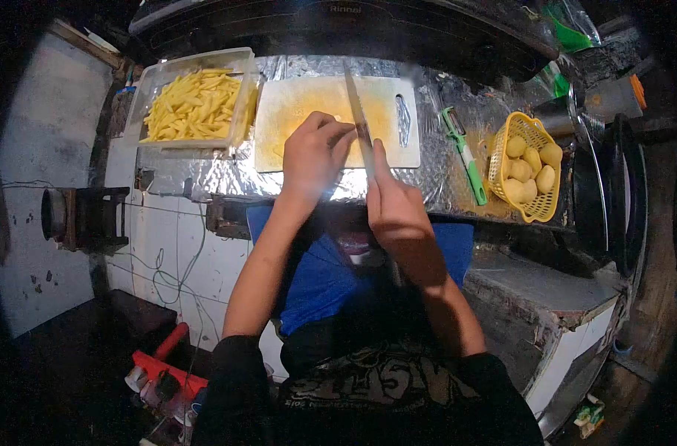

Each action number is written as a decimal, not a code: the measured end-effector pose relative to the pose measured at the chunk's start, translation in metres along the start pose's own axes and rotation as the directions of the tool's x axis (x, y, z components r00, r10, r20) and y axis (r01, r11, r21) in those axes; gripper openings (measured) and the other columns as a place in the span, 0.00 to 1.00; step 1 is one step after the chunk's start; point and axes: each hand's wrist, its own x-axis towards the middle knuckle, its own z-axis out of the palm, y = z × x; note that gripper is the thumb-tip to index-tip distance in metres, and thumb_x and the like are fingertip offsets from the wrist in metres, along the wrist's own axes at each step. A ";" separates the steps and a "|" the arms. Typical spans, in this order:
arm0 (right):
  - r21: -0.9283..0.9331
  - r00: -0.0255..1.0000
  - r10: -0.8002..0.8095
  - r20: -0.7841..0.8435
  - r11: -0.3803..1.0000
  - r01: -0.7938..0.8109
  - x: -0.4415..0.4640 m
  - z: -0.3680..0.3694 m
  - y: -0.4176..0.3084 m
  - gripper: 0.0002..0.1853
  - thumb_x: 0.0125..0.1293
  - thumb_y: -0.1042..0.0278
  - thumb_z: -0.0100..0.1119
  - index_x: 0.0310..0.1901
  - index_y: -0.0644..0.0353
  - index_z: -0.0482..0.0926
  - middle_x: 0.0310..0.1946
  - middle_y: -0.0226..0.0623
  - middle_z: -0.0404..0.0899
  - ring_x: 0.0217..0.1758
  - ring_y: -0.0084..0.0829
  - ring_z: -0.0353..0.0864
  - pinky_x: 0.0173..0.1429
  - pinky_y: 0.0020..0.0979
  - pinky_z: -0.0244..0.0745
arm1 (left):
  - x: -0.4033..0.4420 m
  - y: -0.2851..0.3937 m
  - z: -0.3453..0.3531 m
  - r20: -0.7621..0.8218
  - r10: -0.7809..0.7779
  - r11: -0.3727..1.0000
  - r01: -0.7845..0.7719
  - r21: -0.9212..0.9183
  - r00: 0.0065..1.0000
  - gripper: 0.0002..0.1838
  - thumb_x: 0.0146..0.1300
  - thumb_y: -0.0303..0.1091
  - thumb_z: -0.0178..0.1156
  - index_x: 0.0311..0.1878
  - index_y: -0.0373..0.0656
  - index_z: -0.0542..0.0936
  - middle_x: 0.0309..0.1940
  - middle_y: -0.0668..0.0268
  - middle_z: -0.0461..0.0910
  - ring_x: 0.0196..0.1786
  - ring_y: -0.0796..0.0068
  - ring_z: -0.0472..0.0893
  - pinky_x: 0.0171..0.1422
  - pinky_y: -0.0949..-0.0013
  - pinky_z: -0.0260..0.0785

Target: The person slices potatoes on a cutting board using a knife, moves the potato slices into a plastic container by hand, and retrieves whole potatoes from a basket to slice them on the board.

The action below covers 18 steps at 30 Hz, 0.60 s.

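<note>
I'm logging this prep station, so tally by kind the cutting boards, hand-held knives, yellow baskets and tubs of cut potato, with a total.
Cutting board: 1
Knife in the right hand: 1
Yellow basket: 1
Plastic tub of cut potato sticks: 1
Total: 4

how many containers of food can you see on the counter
2: a clear tub of yellow strips left of the cutting board, and a yellow basket of whole potatoes right of the green peeler. Others may be hidden.

A Rinnai appliance (346,30) spans the top — white tiles (167,230) below.
</note>
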 end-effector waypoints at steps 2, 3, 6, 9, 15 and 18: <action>-0.041 0.998 -0.055 -0.019 0.998 0.054 0.001 0.004 0.001 0.30 0.71 0.73 0.48 0.72 0.68 0.56 0.25 0.62 0.77 0.32 0.61 0.80 0.38 0.50 0.74 | 0.000 -0.001 0.000 -0.001 0.012 1.000 -0.012 0.001 1.000 0.08 0.59 0.34 0.69 0.39 0.42 0.88 0.35 0.58 0.81 0.36 0.58 0.82 0.41 0.62 0.74; -0.077 0.999 0.036 0.007 0.996 -0.036 0.005 0.006 -0.005 0.29 0.71 0.73 0.48 0.72 0.70 0.57 0.25 0.62 0.77 0.31 0.61 0.80 0.38 0.50 0.74 | 0.000 -0.001 0.001 -0.001 0.023 1.000 -0.023 0.001 1.000 0.08 0.59 0.34 0.69 0.39 0.42 0.88 0.35 0.58 0.81 0.36 0.58 0.82 0.41 0.62 0.75; -0.120 0.997 0.074 -0.020 0.990 -0.076 0.029 0.015 -0.003 0.29 0.71 0.73 0.48 0.71 0.72 0.58 0.24 0.62 0.77 0.31 0.61 0.80 0.37 0.51 0.74 | 0.001 -0.002 0.002 0.000 0.068 0.997 -0.068 0.028 0.998 0.07 0.58 0.33 0.69 0.38 0.42 0.87 0.36 0.59 0.81 0.36 0.59 0.83 0.41 0.63 0.75; -0.106 0.999 0.044 0.007 0.993 -0.043 0.036 0.002 -0.002 0.32 0.69 0.77 0.45 0.73 0.70 0.51 0.28 0.64 0.79 0.33 0.60 0.81 0.38 0.52 0.75 | 0.001 -0.001 0.000 0.021 0.025 1.000 -0.025 0.017 0.999 0.07 0.59 0.32 0.68 0.39 0.42 0.87 0.36 0.60 0.81 0.36 0.59 0.83 0.41 0.63 0.75; -0.105 0.988 -0.044 -0.148 0.994 0.029 -0.007 -0.027 0.006 0.31 0.70 0.72 0.52 0.73 0.61 0.59 0.25 0.58 0.77 0.30 0.56 0.80 0.40 0.49 0.74 | 0.018 0.005 -0.017 0.242 0.152 0.982 -0.174 0.071 0.958 0.11 0.58 0.29 0.67 0.45 0.46 0.86 0.43 0.60 0.80 0.38 0.58 0.83 0.43 0.62 0.75; -0.113 0.981 -0.064 -0.183 0.993 0.044 -0.018 -0.038 0.007 0.28 0.69 0.69 0.58 0.71 0.50 0.68 0.25 0.51 0.75 0.29 0.51 0.79 0.38 0.47 0.75 | 0.026 -0.004 -0.024 0.330 0.260 0.947 -0.306 0.097 0.907 0.10 0.60 0.29 0.64 0.46 0.45 0.83 0.46 0.59 0.78 0.42 0.56 0.83 0.47 0.61 0.76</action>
